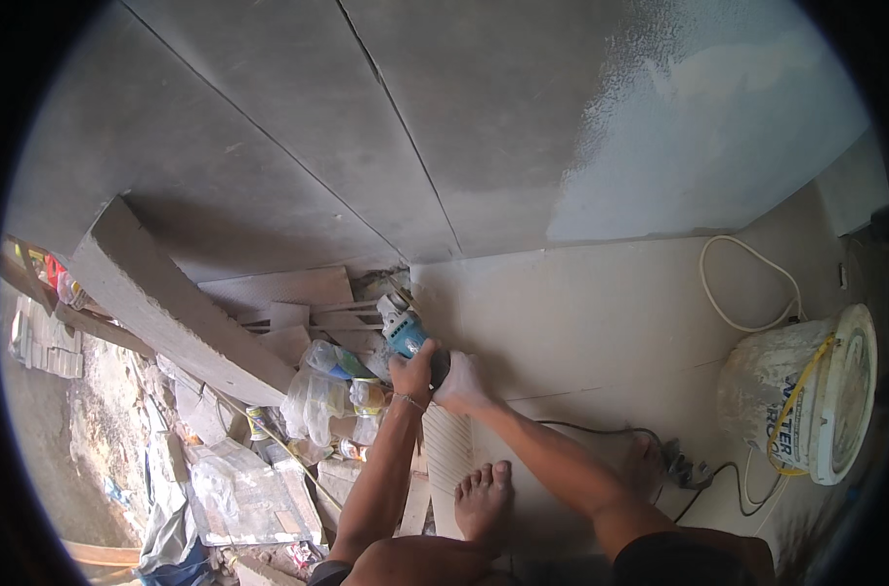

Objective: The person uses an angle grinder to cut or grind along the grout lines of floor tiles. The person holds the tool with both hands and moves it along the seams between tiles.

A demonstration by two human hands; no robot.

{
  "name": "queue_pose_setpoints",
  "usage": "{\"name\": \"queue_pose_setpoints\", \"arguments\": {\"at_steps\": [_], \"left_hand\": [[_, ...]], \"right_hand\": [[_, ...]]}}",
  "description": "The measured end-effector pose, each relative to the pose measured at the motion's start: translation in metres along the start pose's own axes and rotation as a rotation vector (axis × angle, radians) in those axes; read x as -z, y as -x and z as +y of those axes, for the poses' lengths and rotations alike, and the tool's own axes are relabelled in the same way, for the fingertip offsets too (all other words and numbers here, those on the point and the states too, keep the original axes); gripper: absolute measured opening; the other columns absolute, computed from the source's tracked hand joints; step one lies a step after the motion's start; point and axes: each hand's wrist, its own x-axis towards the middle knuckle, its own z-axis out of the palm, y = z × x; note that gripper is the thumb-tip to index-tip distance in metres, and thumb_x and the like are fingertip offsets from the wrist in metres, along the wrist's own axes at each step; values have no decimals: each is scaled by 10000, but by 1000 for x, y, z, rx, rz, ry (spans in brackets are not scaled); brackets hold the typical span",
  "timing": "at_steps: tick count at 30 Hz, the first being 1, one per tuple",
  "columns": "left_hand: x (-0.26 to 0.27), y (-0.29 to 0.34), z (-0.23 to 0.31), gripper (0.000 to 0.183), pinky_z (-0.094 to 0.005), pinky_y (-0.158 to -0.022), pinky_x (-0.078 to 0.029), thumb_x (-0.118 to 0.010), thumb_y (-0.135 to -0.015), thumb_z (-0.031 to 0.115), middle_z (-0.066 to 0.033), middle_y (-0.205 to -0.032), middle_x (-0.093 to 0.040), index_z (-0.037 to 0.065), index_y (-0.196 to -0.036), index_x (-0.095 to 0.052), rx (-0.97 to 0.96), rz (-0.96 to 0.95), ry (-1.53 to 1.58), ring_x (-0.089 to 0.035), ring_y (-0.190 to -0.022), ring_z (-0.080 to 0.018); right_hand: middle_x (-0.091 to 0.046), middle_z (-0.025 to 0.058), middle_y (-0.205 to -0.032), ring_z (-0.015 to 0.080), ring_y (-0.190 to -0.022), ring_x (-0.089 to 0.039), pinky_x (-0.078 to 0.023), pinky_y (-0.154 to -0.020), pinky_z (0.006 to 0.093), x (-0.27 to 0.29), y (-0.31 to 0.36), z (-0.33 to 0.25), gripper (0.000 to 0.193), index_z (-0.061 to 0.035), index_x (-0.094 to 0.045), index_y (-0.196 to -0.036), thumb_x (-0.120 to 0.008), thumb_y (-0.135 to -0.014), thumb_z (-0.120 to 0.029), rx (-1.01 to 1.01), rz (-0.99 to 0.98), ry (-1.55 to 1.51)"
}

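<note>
A teal angle grinder (402,335) with a silver-grey head points away from me, close to the corner where the wall meets the floor. My left hand (412,373) is wrapped round the left side of its body, a thin bracelet on the wrist. Behind it, my right hand (460,384), whitish with dust, closes on the dark rear end of the grinder. The grinder's head lies beside the edge of the pale floor tile (562,313); how its disc meets the surface is too small to tell.
At right stands a dusty white bucket (762,396) with a yellow handle, near a pale hose loop (706,278) and a dark cable (601,426). Left lie a concrete beam (171,293), tile pieces (288,286), plastic bags (317,396) and rubble. A part-painted grey wall (503,127) rises ahead.
</note>
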Motion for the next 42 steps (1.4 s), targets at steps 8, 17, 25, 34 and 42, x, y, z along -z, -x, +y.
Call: {"name": "queue_pose_setpoints", "arguments": {"at_steps": [8, 17, 25, 34, 42], "left_hand": [[1, -9, -3, 248, -332, -634, -537, -850, -816, 182, -59, -843, -719, -6, -906, -715, -38, -54, -99, -670, -685, -164], [4, -13, 1, 234, -332, -627, -533, -841, -833, 190, -48, -840, -716, 7, -908, -714, -19, -87, -115, -668, -685, -157], [7, -19, -1, 199, -332, -623, -536, -834, -838, 156, -46, -828, -714, 11, -896, -710, -7, -88, -110, -666, -664, -160], [7, -20, 1, 196, -333, -624, -545, -832, -839, 155, -51, -826, -717, 6, -887, -714, 2, -87, -79, -672, -664, -164], [7, -17, 6, 191, -354, -653, -575, -806, -872, 145, -52, -843, -715, 0, -956, -713, 26, -98, -122, -694, -691, -186]], "right_hand": [[-766, 283, -1059, 442, -1053, -744, -610, -906, 460, 6, -9, 0, 458, 20, -742, -1067, -853, -723, -262, -45, -46, 54], [-753, 321, -1082, 447, -1064, -748, -611, -918, 455, 8, -14, -7, 475, 65, -726, -1098, -802, -741, -240, -69, -105, 124], [-750, 327, -1092, 453, -1076, -745, -609, -918, 465, 12, -10, -12, 468, 71, -721, -1111, -768, -763, -239, -77, -98, 117], [-745, 337, -1107, 459, -1081, -744, -613, -909, 469, 3, -19, -5, 486, 84, -714, -1117, -771, -758, -240, -83, -141, 116], [-739, 349, -1109, 469, -1077, -742, -615, -900, 470, 9, -15, -12, 499, 99, -722, -1097, -791, -748, -252, -95, -156, 102]]}}
